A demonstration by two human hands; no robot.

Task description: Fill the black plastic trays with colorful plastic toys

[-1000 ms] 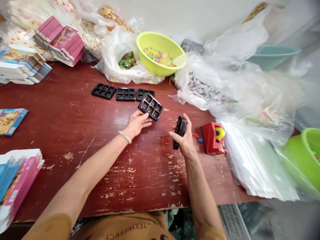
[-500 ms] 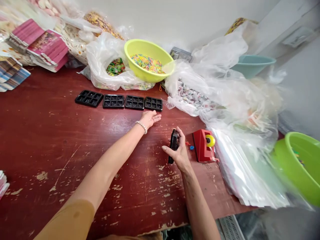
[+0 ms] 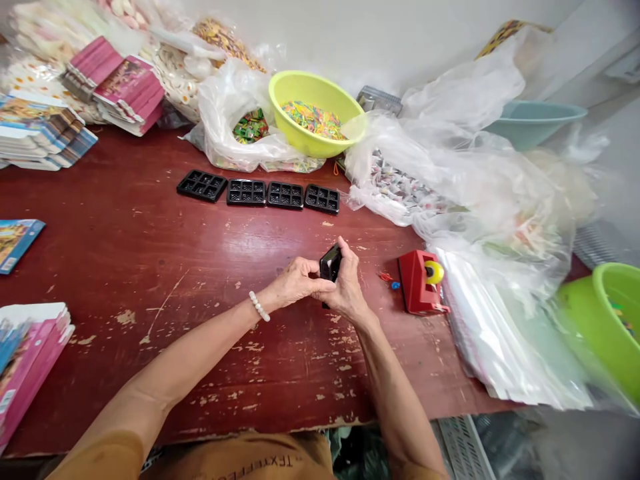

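Note:
Above the middle of the table, my right hand (image 3: pixel 349 283) is closed around black plastic compartment trays (image 3: pixel 330 263), held tilted; how many are stacked there I cannot tell. My left hand (image 3: pixel 299 281), with a beaded bracelet at the wrist, pinches the near left edge of the same trays. Farther back, several black trays with small square compartments lie in a row, the rightmost tray (image 3: pixel 323 198) beside the leftmost tray (image 3: pixel 201 185) and others between. Their compartments look bare.
A red tape dispenser (image 3: pixel 416 283) stands to the right, near clear plastic bags (image 3: pixel 495 333). Behind the row are a yellow-green bowl (image 3: pixel 320 143) of small colourful pieces and an open bag of wrapped sweets (image 3: pixel 225 143). Printed boxes (image 3: pixel 133 93) are stacked at left; a green basin (image 3: pixel 590 313) is far right.
My left hand has come back from the tray row to the trays in my right hand and now grips them too. The rightmost tray of the row stays on the table.

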